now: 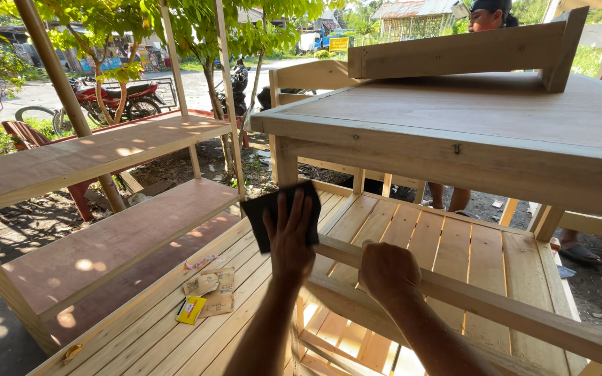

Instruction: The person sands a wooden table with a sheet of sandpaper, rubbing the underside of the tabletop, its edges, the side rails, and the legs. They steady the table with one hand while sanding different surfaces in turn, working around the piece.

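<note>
Under a raw wooden table, the left hand presses dark sandpaper flat-palmed against a leg while the right hand clamps the rail; sanding is mid-stroke, calling for steady pressure along the grain.

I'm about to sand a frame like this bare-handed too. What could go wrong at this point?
Three risks, as I judge them. The left hand presses a dark sanding sheet flat against raw wood, so a splinter in the fingers seems possible. The right hand grips the wooden rail close by, where the sheet could scuff its knuckles. The loose sandpaper pieces on the slatted surface might slip or blow off.
</note>
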The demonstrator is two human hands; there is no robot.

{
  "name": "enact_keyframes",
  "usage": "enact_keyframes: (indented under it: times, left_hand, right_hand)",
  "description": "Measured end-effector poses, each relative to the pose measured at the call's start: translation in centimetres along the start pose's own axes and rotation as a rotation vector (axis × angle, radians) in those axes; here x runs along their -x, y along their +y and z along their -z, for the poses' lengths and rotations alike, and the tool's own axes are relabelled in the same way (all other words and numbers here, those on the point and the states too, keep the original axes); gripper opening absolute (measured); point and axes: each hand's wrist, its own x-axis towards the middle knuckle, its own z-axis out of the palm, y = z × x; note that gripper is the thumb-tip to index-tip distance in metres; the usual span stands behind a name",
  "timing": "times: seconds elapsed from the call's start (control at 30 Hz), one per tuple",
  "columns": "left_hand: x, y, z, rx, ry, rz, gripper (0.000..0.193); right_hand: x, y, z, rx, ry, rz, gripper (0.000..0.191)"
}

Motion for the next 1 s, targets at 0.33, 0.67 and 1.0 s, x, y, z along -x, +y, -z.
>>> enact_keyframes:
  times: [0.33,0.67,1.0]
  left_hand:
    - [-2.0,-2.0,1.0,-0.312,-0.207,-0.424,0.054]
    - [-3.7,0.7,-0.1,-0.337,-0.125,-0.253,0.055]
    - [-5.7,0.9,-0.9,-0.176,0.045,-0.172,0.053]
  right_hand:
    - [0.0,-0.2,0.1,0.058,-0.046,-0.017,0.010]
    - [0.1,0.0,0.4,0.014,-0.041,-0.006,0.015]
    - [0.0,0.0,0.4,0.001,-0.050,-0.005,0.015]
